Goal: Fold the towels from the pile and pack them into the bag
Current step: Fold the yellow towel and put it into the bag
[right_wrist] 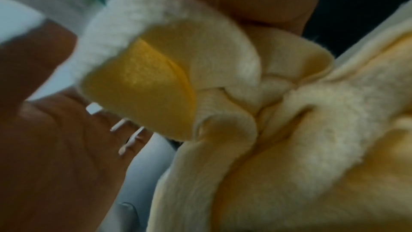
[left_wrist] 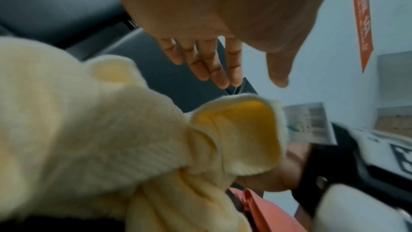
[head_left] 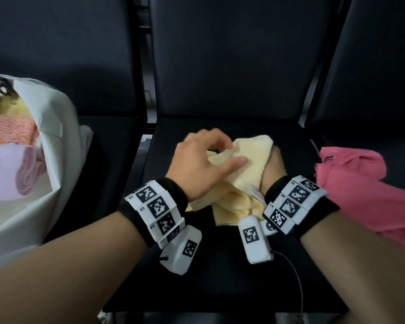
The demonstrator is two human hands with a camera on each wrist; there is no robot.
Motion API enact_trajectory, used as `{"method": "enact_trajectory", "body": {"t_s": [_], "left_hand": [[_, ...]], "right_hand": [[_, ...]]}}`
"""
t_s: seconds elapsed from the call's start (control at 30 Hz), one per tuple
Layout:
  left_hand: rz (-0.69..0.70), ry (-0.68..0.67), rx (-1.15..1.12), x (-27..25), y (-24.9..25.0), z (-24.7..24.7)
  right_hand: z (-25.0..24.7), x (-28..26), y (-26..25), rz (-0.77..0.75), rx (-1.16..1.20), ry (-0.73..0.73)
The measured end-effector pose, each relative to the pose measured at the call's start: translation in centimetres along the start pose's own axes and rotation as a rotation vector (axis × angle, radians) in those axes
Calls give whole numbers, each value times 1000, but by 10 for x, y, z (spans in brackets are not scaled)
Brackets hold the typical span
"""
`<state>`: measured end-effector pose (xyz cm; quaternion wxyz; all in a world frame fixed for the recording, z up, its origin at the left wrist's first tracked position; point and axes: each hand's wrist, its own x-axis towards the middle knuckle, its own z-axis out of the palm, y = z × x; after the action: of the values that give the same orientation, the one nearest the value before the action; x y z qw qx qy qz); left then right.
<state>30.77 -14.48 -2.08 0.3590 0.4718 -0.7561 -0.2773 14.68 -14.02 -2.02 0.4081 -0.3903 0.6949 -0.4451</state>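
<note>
At frame centre I see my right hand [head_left: 272, 168] clamped on the yellow towel [head_left: 241, 160], left hand [head_left: 201, 160] spread above; its tag [left_wrist: 312, 124] unreadable.

Yellow towel [head_left: 241, 160]: fluffy matt cloth. Pink towel [head_left: 360, 190]: matt cloth. White bag [head_left: 56, 127]: smooth fabric, possibly. Seat [head_left: 220, 265]: matt black.

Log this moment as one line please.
phase: folding | yellow towel: bunched on seat | right hand: grips it | left hand: open above | bag: left
</note>
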Motion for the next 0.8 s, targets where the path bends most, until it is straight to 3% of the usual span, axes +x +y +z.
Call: {"method": "enact_trajectory", "body": {"t_s": [0.1,0.17,0.23,0.3,0.43,0.5,0.67,0.8], "left_hand": [[40,-207,-123,-6,7,6],[50,-276,-157,-9,5,9],[68,-254,-118,-9,0,12],[87,-185,-84,-8,-2,13],[70,-131,-65,-7,-2,13],[57,-117,-52,-7,-2,12],[-39,-13,-111,1,-1,5],[-133,16,-92,5,-3,0]], "right_hand": [[-2,-6,-7,2,-109,-63],[-2,-9,-7,-176,-354,-116],[-1,-11,-4,-360,-547,-161],[0,-10,-1,-405,-543,-183],[4,1,-3,40,-194,-146],[4,1,-2,82,-138,-107],[2,-4,3,-189,-177,87],[2,-15,-2,-464,-230,12]]}}
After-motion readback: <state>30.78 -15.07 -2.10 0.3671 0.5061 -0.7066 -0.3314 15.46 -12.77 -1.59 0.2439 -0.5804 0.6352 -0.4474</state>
